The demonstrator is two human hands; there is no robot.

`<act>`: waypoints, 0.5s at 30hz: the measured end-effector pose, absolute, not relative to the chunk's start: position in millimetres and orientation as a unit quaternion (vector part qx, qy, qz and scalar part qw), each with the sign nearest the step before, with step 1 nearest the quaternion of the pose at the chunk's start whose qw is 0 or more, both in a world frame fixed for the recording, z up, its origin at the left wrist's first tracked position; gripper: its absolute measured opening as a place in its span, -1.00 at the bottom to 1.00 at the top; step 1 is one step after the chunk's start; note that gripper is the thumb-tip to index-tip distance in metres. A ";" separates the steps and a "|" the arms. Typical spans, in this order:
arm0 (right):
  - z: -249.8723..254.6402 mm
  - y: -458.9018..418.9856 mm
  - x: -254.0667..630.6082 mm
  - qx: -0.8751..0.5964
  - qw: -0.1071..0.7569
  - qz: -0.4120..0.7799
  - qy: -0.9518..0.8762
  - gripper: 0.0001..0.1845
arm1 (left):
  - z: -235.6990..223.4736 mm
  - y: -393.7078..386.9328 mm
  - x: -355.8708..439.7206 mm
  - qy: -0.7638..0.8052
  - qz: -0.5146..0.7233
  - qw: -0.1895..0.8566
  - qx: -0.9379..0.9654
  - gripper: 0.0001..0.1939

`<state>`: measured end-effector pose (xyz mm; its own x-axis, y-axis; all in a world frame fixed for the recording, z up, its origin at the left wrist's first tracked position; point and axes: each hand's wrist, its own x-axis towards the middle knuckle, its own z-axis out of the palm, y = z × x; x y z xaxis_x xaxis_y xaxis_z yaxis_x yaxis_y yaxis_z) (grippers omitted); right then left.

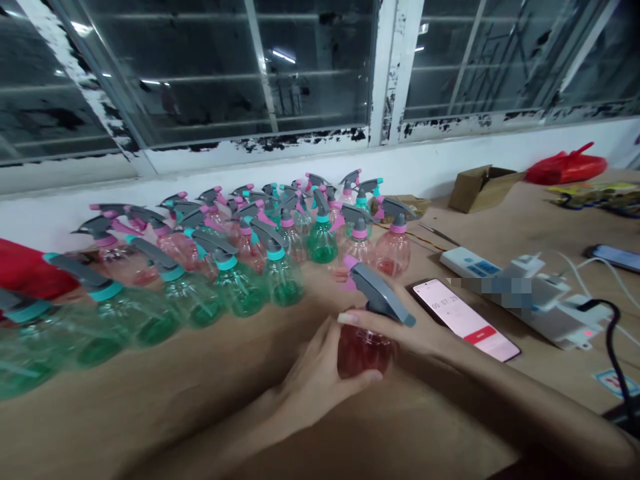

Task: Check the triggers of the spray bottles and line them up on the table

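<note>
A pink spray bottle (364,350) with a grey and pink trigger head stands upright between my hands, close to the middle of the table. Around the lower body of the bottle, from its left side, my left hand (320,370) is wrapped with the thumb across the front. My right hand (400,330) closes round the neck just under the spray head, its thumb pointing left. Beyond the hands, the nearest bottles are a pink spray bottle (393,250) and a green spray bottle (283,280).
Several green and pink spray bottles crowd the table's left and back. To the right lie a phone (465,320) showing a timer and a power strip (515,293) with plugged-in chargers. Further back are a cardboard box (477,190) and a red plastic bag (567,167).
</note>
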<state>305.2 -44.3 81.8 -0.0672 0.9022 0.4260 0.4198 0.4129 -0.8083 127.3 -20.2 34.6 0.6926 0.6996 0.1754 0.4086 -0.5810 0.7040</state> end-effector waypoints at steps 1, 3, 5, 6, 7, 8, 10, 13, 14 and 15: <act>84.5 -45.1 301.1 -0.478 0.494 0.245 -0.683 -0.74 | 36.7 -20.3 125.7 0.325 0.214 0.325 0.862 -0.20; 89.1 -46.9 293.8 -0.473 0.509 0.242 -0.677 -0.74 | 40.4 -20.4 122.3 0.332 0.201 0.327 0.862 -0.20; 91.4 -46.9 288.5 -0.466 0.513 0.252 -0.675 -0.70 | 41.7 -20.2 119.6 0.342 0.193 0.331 0.858 -0.19; 91.5 -46.0 286.6 -0.465 0.513 0.258 -0.674 -0.70 | 41.2 -20.0 118.5 0.343 0.191 0.333 0.857 -0.18; 91.0 -44.6 285.0 -0.465 0.513 0.263 -0.672 -0.71 | 40.1 -19.5 117.3 0.339 0.191 0.334 0.858 -0.16; 90.0 -42.7 283.7 -0.463 0.513 0.266 -0.672 -0.73 | 38.5 -18.5 115.9 0.332 0.191 0.332 0.862 -0.15; 87.5 -38.5 281.5 -0.453 0.522 0.269 -0.670 -0.77 | 34.0 -15.1 111.1 0.310 0.191 0.315 0.876 -0.12; 85.2 -32.4 279.7 -0.440 0.534 0.276 -0.667 -0.84 | 25.8 -5.7 95.8 0.285 0.178 0.257 0.906 -0.04; 85.1 -30.5 279.7 -0.437 0.537 0.279 -0.665 -0.86 | 23.0 -1.9 88.6 0.284 0.168 0.231 0.915 -0.04; 85.2 -28.6 279.9 -0.437 0.537 0.280 -0.665 -0.88 | 20.3 1.9 81.0 0.288 0.159 0.203 0.922 -0.05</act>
<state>279.9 -28.6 85.2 -0.0408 0.8821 0.4693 0.2795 0.4610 -0.8422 81.0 1.9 20.3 0.7833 0.5962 0.1759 0.4670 -0.7513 0.4664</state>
